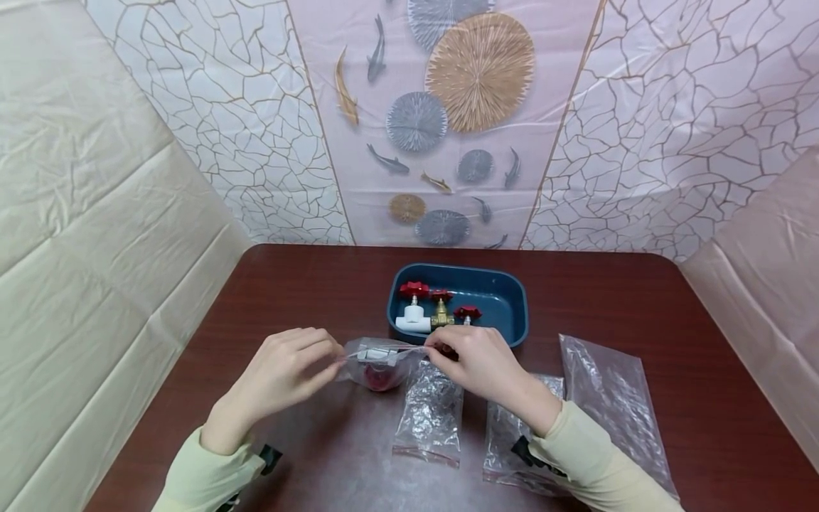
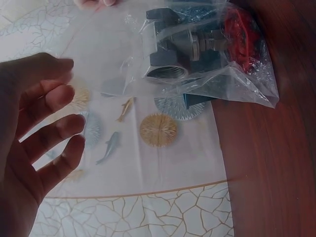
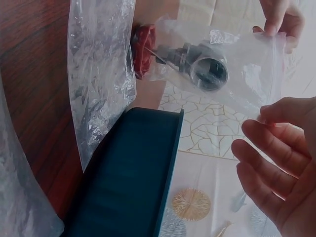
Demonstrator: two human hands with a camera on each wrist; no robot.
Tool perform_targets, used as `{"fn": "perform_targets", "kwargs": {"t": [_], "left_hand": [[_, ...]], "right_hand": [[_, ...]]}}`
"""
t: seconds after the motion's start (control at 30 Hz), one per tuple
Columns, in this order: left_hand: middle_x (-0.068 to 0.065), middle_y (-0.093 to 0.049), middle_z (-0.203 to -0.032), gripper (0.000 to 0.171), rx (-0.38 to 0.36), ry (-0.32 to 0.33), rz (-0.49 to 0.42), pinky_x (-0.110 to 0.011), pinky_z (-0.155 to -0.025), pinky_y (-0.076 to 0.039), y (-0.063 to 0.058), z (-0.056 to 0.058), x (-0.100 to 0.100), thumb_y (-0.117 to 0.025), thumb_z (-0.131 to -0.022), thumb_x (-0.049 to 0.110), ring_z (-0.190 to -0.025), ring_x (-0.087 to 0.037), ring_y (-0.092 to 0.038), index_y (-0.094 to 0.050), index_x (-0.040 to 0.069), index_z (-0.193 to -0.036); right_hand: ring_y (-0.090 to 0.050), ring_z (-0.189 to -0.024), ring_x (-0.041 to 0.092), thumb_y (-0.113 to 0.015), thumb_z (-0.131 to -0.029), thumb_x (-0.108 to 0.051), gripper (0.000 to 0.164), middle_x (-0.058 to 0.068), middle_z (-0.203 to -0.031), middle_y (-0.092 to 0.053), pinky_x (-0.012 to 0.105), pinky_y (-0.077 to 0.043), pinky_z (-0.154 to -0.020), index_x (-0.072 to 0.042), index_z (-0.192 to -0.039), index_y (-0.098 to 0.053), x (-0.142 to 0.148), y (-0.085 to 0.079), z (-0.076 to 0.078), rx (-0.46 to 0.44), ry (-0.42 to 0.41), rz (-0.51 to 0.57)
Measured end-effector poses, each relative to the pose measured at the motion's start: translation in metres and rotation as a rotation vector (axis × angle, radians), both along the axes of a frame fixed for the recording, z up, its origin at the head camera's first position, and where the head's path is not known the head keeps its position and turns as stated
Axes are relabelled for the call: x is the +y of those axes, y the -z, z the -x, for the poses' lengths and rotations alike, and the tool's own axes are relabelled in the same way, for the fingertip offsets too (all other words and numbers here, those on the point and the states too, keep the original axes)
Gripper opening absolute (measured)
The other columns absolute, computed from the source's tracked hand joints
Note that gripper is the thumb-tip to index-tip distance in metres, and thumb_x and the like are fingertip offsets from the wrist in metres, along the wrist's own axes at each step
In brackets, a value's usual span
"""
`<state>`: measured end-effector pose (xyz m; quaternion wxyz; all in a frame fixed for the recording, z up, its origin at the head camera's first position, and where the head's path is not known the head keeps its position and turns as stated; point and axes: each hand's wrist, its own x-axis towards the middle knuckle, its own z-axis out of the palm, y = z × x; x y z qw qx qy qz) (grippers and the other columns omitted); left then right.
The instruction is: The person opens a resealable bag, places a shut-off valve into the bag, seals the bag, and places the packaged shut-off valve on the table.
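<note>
A clear zip bag (image 1: 409,353) hangs between both hands near the front of the blue tray. Inside it is a metal valve (image 2: 170,47) with a threaded opening and a red handwheel (image 3: 143,52), the wheel pointing down. My left hand (image 1: 291,366) pinches one top corner of the bag between thumb and index finger. At the opposite corner, my right hand (image 1: 476,359) pinches the bag's edge the same way, its other fingers loosely bent. The bag's top edge is stretched straight between the two pinches.
In the blue tray (image 1: 499,302) lie a white valve (image 1: 414,320), a brass valve (image 1: 442,313) and another red-wheeled valve (image 1: 468,313). Flat plastic bags lie on the brown table (image 1: 307,284): one in the middle (image 1: 430,416), one under the right forearm (image 1: 512,441), one at right (image 1: 614,398).
</note>
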<state>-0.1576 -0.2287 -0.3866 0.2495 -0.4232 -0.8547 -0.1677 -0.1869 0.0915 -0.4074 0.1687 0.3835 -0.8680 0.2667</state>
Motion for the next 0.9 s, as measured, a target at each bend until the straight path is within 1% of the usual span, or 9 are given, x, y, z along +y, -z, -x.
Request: {"fn": "perform_targets", "kwargs": {"t": [0.07, 0.17, 0.27, 0.37, 0.47, 0.57, 0.67, 0.8, 0.9], "left_hand": [[0.010, -0.067, -0.089, 0.006, 0.024, 0.001, -0.011, -0.031, -0.069, -0.053, 0.001, 0.001, 0.000, -0.068, -0.093, 0.021, -0.080, -0.008, -0.065, -0.072, 0.017, -0.092], [0.010, -0.067, -0.087, 0.006, 0.035, 0.001, -0.045, -0.031, -0.068, -0.052, 0.001, 0.003, -0.001, -0.066, -0.094, 0.019, -0.078, -0.008, -0.064, -0.072, 0.017, -0.091], [0.010, -0.066, -0.084, 0.004, 0.039, -0.002, -0.073, -0.030, -0.066, -0.051, 0.001, 0.004, -0.002, -0.068, -0.091, 0.015, -0.074, -0.008, -0.061, -0.071, 0.017, -0.089], [0.011, -0.064, -0.081, 0.007, 0.044, -0.013, -0.080, -0.029, -0.063, -0.048, 0.000, 0.003, -0.002, -0.071, -0.086, 0.011, -0.070, -0.007, -0.058, -0.070, 0.018, -0.087], [0.011, -0.063, -0.079, 0.010, 0.051, -0.026, -0.076, -0.028, -0.060, -0.046, -0.001, 0.003, -0.002, -0.073, -0.083, 0.009, -0.067, -0.007, -0.054, -0.070, 0.018, -0.086], [0.011, -0.062, -0.078, 0.010, 0.054, -0.040, -0.062, -0.028, -0.059, -0.044, -0.002, 0.003, -0.002, -0.073, -0.083, 0.008, -0.065, -0.008, -0.052, -0.070, 0.018, -0.086], [0.011, -0.063, -0.079, 0.008, 0.045, -0.059, -0.051, -0.028, -0.060, -0.046, -0.002, 0.002, -0.003, -0.073, -0.084, 0.010, -0.067, -0.008, -0.054, -0.070, 0.018, -0.087], [0.011, -0.065, -0.079, 0.003, 0.040, -0.073, -0.069, -0.028, -0.061, -0.047, -0.001, 0.002, -0.006, -0.075, -0.088, 0.017, -0.068, -0.007, -0.056, -0.072, 0.018, -0.087], [0.013, -0.065, -0.079, 0.006, 0.042, -0.070, -0.101, -0.026, -0.059, -0.046, 0.001, 0.002, -0.008, -0.075, -0.091, 0.023, -0.067, -0.006, -0.055, -0.073, 0.018, -0.087]], "right_hand": [[-0.052, -0.061, -0.001, -0.072, -0.092, -0.021, 0.004, -0.008, -0.083, -0.070, 0.019, -0.041, -0.051, -0.018, -0.094, -0.075, 0.000, 0.000, 0.001, 0.014, -0.016, -0.005], [-0.055, -0.063, 0.000, -0.073, -0.092, -0.020, 0.004, -0.008, -0.083, -0.070, 0.019, -0.043, -0.052, -0.017, -0.094, -0.075, -0.001, 0.000, 0.002, 0.052, -0.048, -0.012], [-0.059, -0.065, 0.003, -0.074, -0.091, -0.018, 0.004, -0.007, -0.083, -0.070, 0.021, -0.047, -0.054, -0.016, -0.095, -0.074, -0.002, 0.002, 0.002, 0.120, -0.079, -0.017], [-0.062, -0.068, 0.005, -0.075, -0.090, -0.016, 0.005, -0.005, -0.084, -0.071, 0.024, -0.051, -0.057, -0.015, -0.095, -0.073, -0.002, 0.004, 0.002, 0.201, -0.104, -0.012], [-0.061, -0.067, 0.006, -0.071, -0.093, -0.016, 0.003, -0.004, -0.082, -0.068, 0.025, -0.050, -0.057, -0.013, -0.094, -0.071, -0.003, 0.007, 0.002, 0.266, -0.125, -0.007], [-0.058, -0.064, 0.007, -0.065, -0.097, -0.016, 0.007, -0.005, -0.080, -0.065, 0.025, -0.048, -0.055, -0.012, -0.094, -0.069, -0.004, 0.009, 0.002, 0.308, -0.140, 0.001], [-0.059, -0.064, 0.007, -0.064, -0.098, -0.017, 0.008, -0.005, -0.080, -0.065, 0.025, -0.049, -0.055, -0.012, -0.094, -0.069, -0.004, 0.010, 0.002, 0.318, -0.137, 0.012], [-0.063, -0.069, 0.007, -0.073, -0.092, -0.018, 0.005, -0.005, -0.084, -0.070, 0.027, -0.052, -0.058, -0.014, -0.094, -0.071, -0.003, 0.010, 0.001, 0.282, -0.102, 0.030], [-0.066, -0.074, 0.007, -0.076, -0.090, -0.019, 0.007, -0.004, -0.088, -0.072, 0.028, -0.054, -0.062, -0.015, -0.096, -0.073, -0.001, 0.009, 0.000, 0.253, -0.077, 0.030]]}}
